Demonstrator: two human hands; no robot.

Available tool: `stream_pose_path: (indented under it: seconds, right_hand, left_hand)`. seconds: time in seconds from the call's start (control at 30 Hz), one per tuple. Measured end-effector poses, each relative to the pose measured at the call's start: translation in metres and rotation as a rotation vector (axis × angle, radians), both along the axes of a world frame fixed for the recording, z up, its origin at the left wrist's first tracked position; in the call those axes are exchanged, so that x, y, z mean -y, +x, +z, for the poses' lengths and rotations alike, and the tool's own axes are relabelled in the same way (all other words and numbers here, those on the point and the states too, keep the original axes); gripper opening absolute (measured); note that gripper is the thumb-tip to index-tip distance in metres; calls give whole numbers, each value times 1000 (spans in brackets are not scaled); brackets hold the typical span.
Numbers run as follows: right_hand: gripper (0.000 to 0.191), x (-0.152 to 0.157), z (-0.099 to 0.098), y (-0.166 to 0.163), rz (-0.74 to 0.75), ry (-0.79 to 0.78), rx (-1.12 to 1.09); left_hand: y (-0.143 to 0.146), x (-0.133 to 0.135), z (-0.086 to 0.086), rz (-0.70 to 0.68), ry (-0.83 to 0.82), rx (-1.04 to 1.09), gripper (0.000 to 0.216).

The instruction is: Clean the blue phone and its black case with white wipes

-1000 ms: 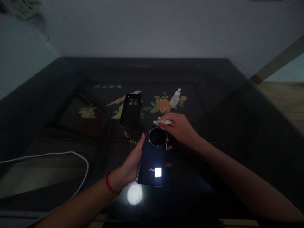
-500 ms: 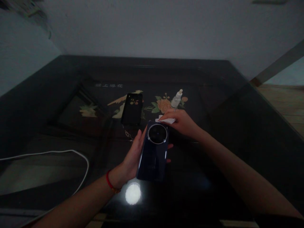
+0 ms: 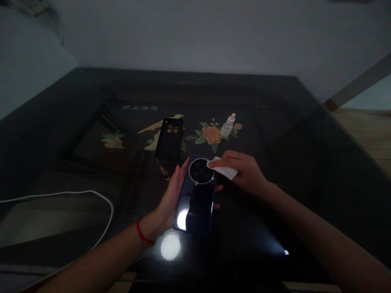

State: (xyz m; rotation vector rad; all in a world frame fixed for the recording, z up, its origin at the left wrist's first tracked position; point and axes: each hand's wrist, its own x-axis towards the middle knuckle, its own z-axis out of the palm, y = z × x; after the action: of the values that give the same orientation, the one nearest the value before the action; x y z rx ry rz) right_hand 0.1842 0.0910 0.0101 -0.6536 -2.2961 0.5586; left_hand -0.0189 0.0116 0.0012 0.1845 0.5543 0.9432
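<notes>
My left hand (image 3: pixel 171 197) is wrapped round a dark blue smartphone (image 3: pixel 197 199), its back turned up toward me. The thumb lies along the left edge and fingertips show at the right edge. A big round camera module with a silver ring sits near the phone's top. Between the fingers of my right hand (image 3: pixel 244 169) is a folded white wipe (image 3: pixel 226 169), whose tip touches the ring's upper right. Beyond the phone lies a black phone case (image 3: pixel 170 139) with a chain strap (image 3: pixel 165 172).
A dropper bottle (image 3: pixel 227 127) with a white top stands on the dark glossy table (image 3: pixel 122 228), which bears a flower and bird design. A white cable (image 3: pixel 91 192) curves across its left side. A pale wall rises behind the table.
My right hand has moved slightly right and toward me, bringing the wipe from the phone's top edge to the camera ring. The phone has tilted slightly and now catches a bright reflection.
</notes>
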Motion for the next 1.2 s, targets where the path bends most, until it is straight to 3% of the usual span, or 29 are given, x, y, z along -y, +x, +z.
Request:
stream_pose_path:
  seconds: [0.23,0.3,0.37,0.47,0.57,0.7,0.8,0.9,1.07,1.13,1.2]
  right_hand:
    - [21,32,-4,-19,190,102,75]
    - [23,27,-1,-22,94,60,16]
    - [23,14,3,-26,-105,-28,-49]
    - [18,-8,9,-40,-297,-129,20]
    - [16,-13,15,-63,-296,-155,206]
    - [18,14,12,-82,-175,-48,309]
    - [16,36,-1,-68,-48,113,228]
    - [18,36,-12,-33,4,195,49]
    - [6,1,-5,2,-387,110,-112]
    - [6,-4,3,-5,-403,104,-129]
    - [8,1,8,-20,-300,137,-143]
  left_hand:
    - [-3,-7,-3,119,-91,-124,52]
    - [-3,-7,-5,98,-79,-74,52]
    - [-2,-6,-6,58,-53,-13,54]
    - [0,-3,-4,8,-15,27,58]
    - [1,-1,-3,0,-35,-5,56]
    - [0,-1,-4,55,-96,-9,57]
    - [-2,-2,-5,88,-108,27,59]
    - [-3,-2,-4,93,-75,61,55]
    - [-2,-1,0,6,-12,129,64]
    - [-1,0,1,-29,5,134,65]
    - [0,1,0,-44,-2,118,62]
